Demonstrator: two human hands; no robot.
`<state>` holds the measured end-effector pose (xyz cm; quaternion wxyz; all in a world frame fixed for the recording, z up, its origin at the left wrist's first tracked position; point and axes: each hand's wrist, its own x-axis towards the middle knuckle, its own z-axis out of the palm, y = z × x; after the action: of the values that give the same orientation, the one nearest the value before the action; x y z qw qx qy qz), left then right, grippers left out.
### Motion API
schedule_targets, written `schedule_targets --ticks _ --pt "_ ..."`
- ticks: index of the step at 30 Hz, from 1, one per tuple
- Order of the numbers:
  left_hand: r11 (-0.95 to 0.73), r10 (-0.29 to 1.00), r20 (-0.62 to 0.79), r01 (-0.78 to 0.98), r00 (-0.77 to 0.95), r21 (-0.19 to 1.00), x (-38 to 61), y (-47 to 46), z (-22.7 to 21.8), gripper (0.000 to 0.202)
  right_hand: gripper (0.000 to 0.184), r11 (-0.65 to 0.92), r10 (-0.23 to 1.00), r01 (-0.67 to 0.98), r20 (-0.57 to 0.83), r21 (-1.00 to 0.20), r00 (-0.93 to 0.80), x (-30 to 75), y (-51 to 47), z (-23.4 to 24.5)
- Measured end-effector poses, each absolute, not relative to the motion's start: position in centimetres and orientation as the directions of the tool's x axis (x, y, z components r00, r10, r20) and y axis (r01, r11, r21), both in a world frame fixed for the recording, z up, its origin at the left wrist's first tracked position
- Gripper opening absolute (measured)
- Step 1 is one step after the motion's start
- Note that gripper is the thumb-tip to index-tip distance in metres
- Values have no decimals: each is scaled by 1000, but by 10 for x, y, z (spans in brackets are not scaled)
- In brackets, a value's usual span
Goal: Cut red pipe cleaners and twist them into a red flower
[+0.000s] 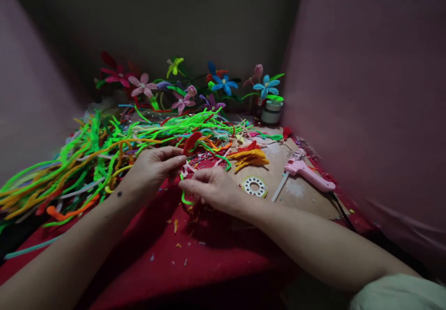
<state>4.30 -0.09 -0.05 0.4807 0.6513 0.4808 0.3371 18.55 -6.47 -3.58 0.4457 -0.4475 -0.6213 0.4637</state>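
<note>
fuzzy pipe cleaners (104, 147); matt red cloth (195, 254); glossy pink plastic glue gun (308, 173).

Pink side walls (365, 91), dark back wall (174, 17), dim light.

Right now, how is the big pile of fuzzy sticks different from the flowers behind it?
The pile of fuzzy sticks lies flat and tangled; the flowers stand upright. The pile's sticks are long and loose; the flowers are bent into petals. The pile reaches the left hand; the flowers stand far behind it. Both are fuzzy and bright, like the green fuzzy stick pinched in the right hand.
</note>
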Motion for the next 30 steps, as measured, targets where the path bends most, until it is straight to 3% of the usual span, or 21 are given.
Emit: schedule_targets --ticks 5,8,13,19,30 --pt "-340 844 26 495 536 800 96 13 7 19 41 565 793 366 364 -739 -488 184 -73 -41" --pt "-558 743 101 528 662 640 133 21 2 20 41 615 765 398 393 -681 -510 186 -70 -44" --pt "-690 665 171 510 727 513 168 38 -10 19 45 631 764 411 436 -658 -475 188 -62 -48" --pt "-709 694 275 565 665 421 150 45 -6 23 42 631 764 469 390 -617 -514 191 -63 -45" --pt "-612 790 235 703 567 362 19 8 -3 21 39 637 766 483 421 -601 -487 188 -77 -53"
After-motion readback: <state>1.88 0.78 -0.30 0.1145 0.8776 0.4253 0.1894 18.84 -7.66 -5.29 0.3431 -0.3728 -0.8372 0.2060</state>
